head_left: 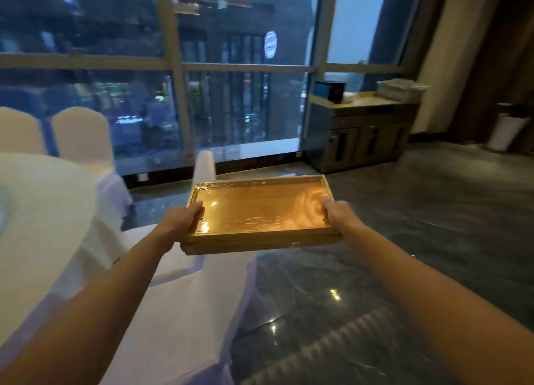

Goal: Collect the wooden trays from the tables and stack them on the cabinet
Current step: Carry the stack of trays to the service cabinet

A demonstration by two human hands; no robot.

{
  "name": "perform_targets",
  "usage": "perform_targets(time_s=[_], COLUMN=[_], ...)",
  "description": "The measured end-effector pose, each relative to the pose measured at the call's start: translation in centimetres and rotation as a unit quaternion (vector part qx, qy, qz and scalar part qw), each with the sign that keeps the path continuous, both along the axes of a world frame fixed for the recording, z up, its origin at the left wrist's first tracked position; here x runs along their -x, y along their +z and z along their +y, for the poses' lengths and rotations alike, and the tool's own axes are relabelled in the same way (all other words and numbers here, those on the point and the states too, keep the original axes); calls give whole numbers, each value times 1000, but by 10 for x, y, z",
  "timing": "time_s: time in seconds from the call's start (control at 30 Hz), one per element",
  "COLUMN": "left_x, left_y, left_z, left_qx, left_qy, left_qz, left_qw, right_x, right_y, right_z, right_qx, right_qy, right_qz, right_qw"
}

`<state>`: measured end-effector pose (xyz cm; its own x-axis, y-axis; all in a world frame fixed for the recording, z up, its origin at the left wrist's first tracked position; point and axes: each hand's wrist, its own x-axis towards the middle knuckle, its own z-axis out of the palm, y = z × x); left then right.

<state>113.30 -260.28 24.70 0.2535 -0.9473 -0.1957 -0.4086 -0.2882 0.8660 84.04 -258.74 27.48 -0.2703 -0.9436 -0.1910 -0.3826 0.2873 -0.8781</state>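
Observation:
A wooden tray (260, 211), shiny as if wrapped in clear film, is held level in front of me above the floor. Its near edge looks layered, so it may be more than one tray; I cannot tell. My left hand (182, 220) grips its left short side, thumb on the rim. My right hand (338, 215) grips the right short side the same way. The cabinet (367, 133) stands far off at the right by the window, its top partly taken by things.
A round table with a white cloth (34, 211) is at my left, with white-covered chairs (81, 136) around it and one chair (185, 283) just below the tray. On the cabinet stand a dark box (329, 91) and stacked white items (398, 88). Dark glossy floor (404, 225) stretches right.

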Motion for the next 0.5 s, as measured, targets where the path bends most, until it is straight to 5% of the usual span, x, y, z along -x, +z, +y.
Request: perform_targets(time_s=[0.5], left_x=[270], left_y=[-16], left_z=[-175], left_qx=[7], left_qy=[-139], left_qz=[-53], left_qw=[989], right_x=[246], right_y=[-30], right_z=[-73], right_qx=[-16], right_qy=[-181], right_qz=[-33], right_qw=[983])
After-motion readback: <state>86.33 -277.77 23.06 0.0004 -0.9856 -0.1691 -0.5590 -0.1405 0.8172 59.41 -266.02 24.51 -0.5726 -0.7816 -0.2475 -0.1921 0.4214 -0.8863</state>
